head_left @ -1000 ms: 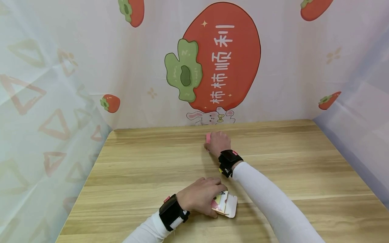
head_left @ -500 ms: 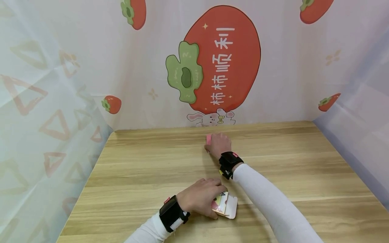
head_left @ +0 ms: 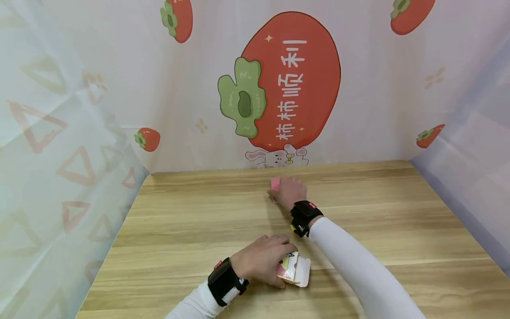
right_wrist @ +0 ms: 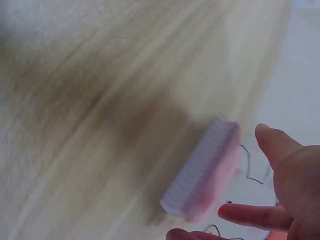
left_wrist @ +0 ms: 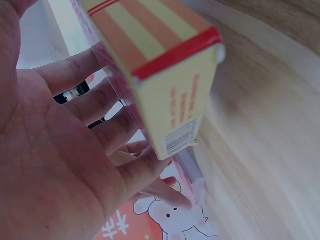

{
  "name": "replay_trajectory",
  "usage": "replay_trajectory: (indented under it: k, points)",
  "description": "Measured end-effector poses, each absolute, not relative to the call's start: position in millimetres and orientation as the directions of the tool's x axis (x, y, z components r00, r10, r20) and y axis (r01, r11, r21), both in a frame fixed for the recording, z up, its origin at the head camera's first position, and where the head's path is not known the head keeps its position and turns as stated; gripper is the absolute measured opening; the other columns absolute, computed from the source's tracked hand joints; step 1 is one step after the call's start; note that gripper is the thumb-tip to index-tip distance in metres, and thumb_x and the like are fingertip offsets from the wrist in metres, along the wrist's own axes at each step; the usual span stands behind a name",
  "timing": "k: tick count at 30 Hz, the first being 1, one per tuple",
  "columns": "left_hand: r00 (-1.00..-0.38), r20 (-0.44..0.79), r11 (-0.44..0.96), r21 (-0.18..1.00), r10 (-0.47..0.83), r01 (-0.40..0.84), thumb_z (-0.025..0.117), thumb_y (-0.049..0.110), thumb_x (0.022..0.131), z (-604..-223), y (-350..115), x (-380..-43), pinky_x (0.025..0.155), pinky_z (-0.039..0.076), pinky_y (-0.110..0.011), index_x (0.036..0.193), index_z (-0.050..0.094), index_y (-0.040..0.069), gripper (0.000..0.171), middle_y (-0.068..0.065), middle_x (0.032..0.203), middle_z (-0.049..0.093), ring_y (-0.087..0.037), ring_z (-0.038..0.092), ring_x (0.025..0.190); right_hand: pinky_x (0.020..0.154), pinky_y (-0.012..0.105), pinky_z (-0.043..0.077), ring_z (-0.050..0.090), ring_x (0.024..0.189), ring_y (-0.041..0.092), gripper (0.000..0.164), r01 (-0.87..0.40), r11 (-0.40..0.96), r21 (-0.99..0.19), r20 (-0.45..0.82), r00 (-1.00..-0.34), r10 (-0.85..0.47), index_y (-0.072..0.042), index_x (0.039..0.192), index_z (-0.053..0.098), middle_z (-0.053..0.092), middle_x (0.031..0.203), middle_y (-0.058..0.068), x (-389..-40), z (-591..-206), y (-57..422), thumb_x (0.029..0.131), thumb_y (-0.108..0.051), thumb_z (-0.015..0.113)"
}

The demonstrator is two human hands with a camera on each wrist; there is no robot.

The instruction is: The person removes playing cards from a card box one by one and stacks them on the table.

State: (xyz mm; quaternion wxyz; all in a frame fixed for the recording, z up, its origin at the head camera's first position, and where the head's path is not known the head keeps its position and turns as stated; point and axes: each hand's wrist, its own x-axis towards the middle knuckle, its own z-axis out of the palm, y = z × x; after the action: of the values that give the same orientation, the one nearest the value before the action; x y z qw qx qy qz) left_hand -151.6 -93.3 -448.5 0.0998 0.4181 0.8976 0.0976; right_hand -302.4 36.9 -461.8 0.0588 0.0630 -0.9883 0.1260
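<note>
My left hand [head_left: 263, 259] grips a small playing-card box [head_left: 287, 268] at the table's near middle; a white flap [head_left: 303, 271] stands out at its right end. Its yellow-and-orange striped side [left_wrist: 142, 32] and barcode end [left_wrist: 175, 115] show in the left wrist view. Toward the table's back, my right hand [head_left: 291, 192] is beside a pink block [head_left: 275, 184]. The block [right_wrist: 205, 172] has a white, finely ribbed side in the right wrist view; its exact kind is unclear. Thumb and fingers of the right hand [right_wrist: 305, 187] are spread there, apart from the block.
A light wood-grain table [head_left: 191, 221] carries everything. Pale printed cloth [head_left: 199, 88] hangs at the back and both sides, with a large red persimmon print [head_left: 311, 88] behind the right hand.
My right hand has shifted slightly right, so more of the pink block shows at its left. The left hand and the card box stay in place. The head view has tilted up slightly.
</note>
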Motion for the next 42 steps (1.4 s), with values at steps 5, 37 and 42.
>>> replay_trajectory:
  k: [5,37,42]
  points:
    - [-0.649,-0.079,0.646,0.248,0.757,0.722,0.094,0.043,0.066,-445.9,-97.4,-154.8,0.093,0.048,-0.033,0.128,0.064,0.02,0.072,0.01,0.114,0.059,-0.003,0.055,0.098,0.049,0.033,0.039,0.053,0.058,0.023,0.052,-0.175,0.93,-0.323,0.123,-0.982,-0.142,-0.005,0.09,0.069,0.051,0.064,0.004,-292.2,-444.9,55.3,0.089,-0.057,0.072]
    - [-0.842,0.255,0.725,0.428,0.476,0.54,0.094,0.014,0.064,-429.3,-108.4,-187.6,0.079,0.045,-0.042,0.134,0.059,0.005,0.079,-0.006,0.116,0.059,-0.024,0.055,0.103,0.064,0.028,0.049,0.059,0.08,0.014,0.019,-0.668,0.492,-0.558,0.471,-0.743,-0.475,-0.01,0.104,0.077,0.071,0.101,-0.002,-184.6,-414.9,119.2,0.085,-0.009,0.082]
    - [-0.827,0.298,0.717,0.413,0.477,0.562,0.093,0.013,0.063,-426.6,-104.1,-188.6,0.081,0.045,-0.042,0.132,0.059,0.005,0.077,-0.007,0.115,0.059,-0.023,0.056,0.103,0.066,0.029,0.048,0.058,0.08,0.013,0.015,-0.655,0.526,-0.543,0.47,-0.756,-0.456,-0.011,0.102,0.078,0.071,0.095,-0.004,-181.2,-416.8,117.6,0.087,-0.013,0.081]
